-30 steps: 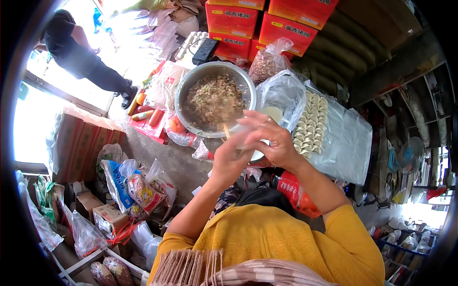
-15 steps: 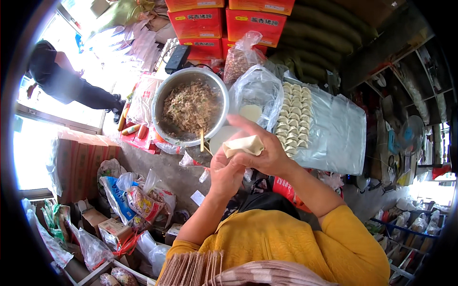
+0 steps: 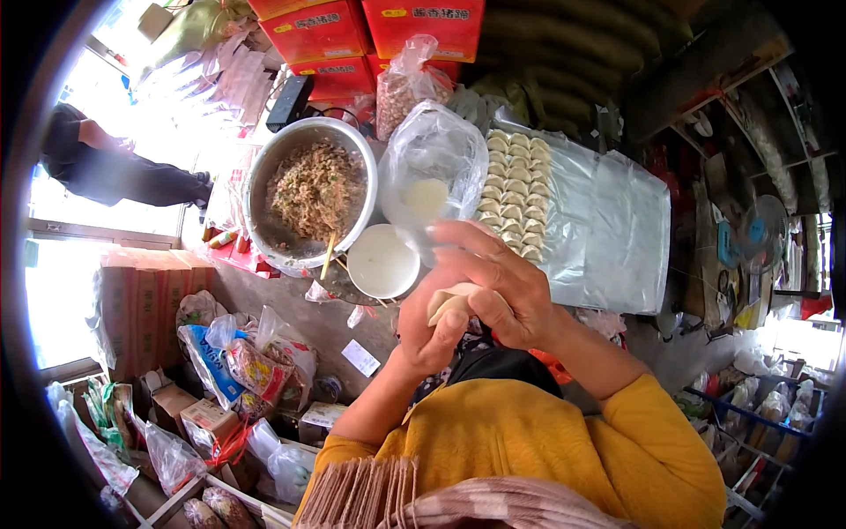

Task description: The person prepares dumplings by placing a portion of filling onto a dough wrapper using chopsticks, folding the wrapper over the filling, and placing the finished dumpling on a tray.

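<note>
Above my lap, my left hand (image 3: 425, 324) and my right hand (image 3: 509, 295) are closed together around a pale folded dumpling (image 3: 448, 302). Both thumbs press on its edge, and the fingers hide part of it. Just beyond my hands is a white bowl (image 3: 383, 263). To its left stands a metal basin (image 3: 370, 181) of minced filling (image 3: 308, 194), with chopsticks (image 3: 329, 254) leaning out over the rim. A clear plastic bag (image 3: 458, 145) holds round dough wrappers (image 3: 426, 198). Shaped dumplings (image 3: 515, 189) lie in rows on a plastic-covered board (image 3: 608, 234) at the right.
Red cartons (image 3: 317, 31) are stacked behind the basin, beside a bag of peanut-like pieces (image 3: 407, 93). Bagged goods (image 3: 256, 361) and brown boxes (image 3: 145, 304) crowd the lower left. Another person's dark-clothed leg (image 3: 123, 172) shows at far left. Shelving (image 3: 793, 132) lines the right.
My right hand has come round over the dumpling, which was more open and elongated before. It is now folded and squeezed between both hands. The view has shifted, uncovering the white bowl.
</note>
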Action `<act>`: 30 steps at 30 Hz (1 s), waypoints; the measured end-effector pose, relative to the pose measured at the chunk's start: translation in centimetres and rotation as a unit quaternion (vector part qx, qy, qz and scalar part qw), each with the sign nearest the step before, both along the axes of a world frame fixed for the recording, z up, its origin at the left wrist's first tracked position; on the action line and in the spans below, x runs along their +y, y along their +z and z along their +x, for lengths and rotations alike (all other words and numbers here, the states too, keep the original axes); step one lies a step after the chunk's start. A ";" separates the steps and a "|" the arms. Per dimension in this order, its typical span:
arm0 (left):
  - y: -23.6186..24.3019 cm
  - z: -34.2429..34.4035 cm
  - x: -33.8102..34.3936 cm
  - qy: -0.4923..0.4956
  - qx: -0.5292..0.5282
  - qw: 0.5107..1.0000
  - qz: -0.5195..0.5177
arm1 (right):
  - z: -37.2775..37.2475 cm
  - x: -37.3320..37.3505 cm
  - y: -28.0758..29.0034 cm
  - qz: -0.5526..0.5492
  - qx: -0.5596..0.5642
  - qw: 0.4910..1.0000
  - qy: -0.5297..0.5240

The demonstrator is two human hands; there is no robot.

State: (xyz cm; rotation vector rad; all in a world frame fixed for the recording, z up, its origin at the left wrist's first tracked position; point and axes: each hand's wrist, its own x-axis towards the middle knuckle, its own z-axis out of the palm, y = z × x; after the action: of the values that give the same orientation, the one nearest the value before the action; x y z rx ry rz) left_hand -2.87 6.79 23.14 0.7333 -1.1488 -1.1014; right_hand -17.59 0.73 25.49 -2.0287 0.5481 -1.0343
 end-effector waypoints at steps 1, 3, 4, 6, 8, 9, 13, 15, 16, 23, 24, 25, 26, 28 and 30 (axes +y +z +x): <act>0.3 -0.4 -0.4 0.010 -0.077 0.996 -0.045 | -0.6 0.0 -0.1 -0.001 -0.004 1.000 0.000; 0.3 -1.0 -1.0 0.011 -0.131 0.989 -0.070 | -2.0 0.0 0.1 0.004 0.017 1.000 0.014; 0.1 -1.3 -1.2 0.005 -0.184 0.977 -0.104 | -2.8 0.1 0.0 0.005 0.038 0.999 0.031; -0.6 -2.4 -1.5 -0.012 -0.232 0.961 -0.147 | -4.2 0.2 -0.6 0.021 0.049 0.997 0.050; -1.6 -3.4 -1.1 -0.032 -0.242 0.957 -0.158 | -5.6 0.5 -0.9 0.041 0.067 0.993 0.088; -2.0 -4.1 -0.8 -0.049 -0.251 0.951 -0.175 | -6.6 1.1 -1.1 0.044 0.071 0.993 0.080; -4.1 -7.0 2.4 -0.081 -0.250 0.950 -0.171 | -8.4 4.9 -3.6 0.067 0.046 0.992 0.100; -5.1 -8.5 3.6 -0.113 -0.231 0.952 -0.168 | -9.1 6.7 -4.5 0.082 -0.024 0.995 0.042; -5.5 -9.1 4.1 -0.129 -0.226 0.951 -0.165 | -9.4 7.1 -4.7 0.088 -0.039 0.995 0.021; -7.9 -12.5 -0.1 -0.180 -0.146 0.968 0.101 | -12.3 5.8 -9.9 0.297 0.009 0.950 -0.100; -8.6 -12.4 -0.5 -0.233 -0.087 0.947 0.203 | -12.9 5.0 -9.9 0.293 0.006 0.951 -0.102; -10.0 -12.2 -0.4 -0.282 -0.026 0.908 0.307 | -13.4 4.4 -10.1 0.498 -0.025 0.864 -0.074; -11.1 -12.2 -0.1 -0.283 -0.028 0.908 0.307 | -13.7 4.2 -10.4 0.591 -0.041 0.804 -0.051; -12.8 -12.5 0.4 -0.310 -0.027 0.890 0.333 | -14.4 4.3 -11.2 0.573 -0.026 0.817 -0.068; -13.8 -13.2 0.4 -0.252 -0.101 0.923 0.272 | -15.7 4.2 -11.6 0.339 0.133 0.920 -0.142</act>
State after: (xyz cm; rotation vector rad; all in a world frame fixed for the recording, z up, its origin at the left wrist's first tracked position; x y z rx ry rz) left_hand -16.08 7.20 9.33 1.0273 -1.2535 -1.8601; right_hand -33.30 4.93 13.87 -1.4865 1.1901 -0.5950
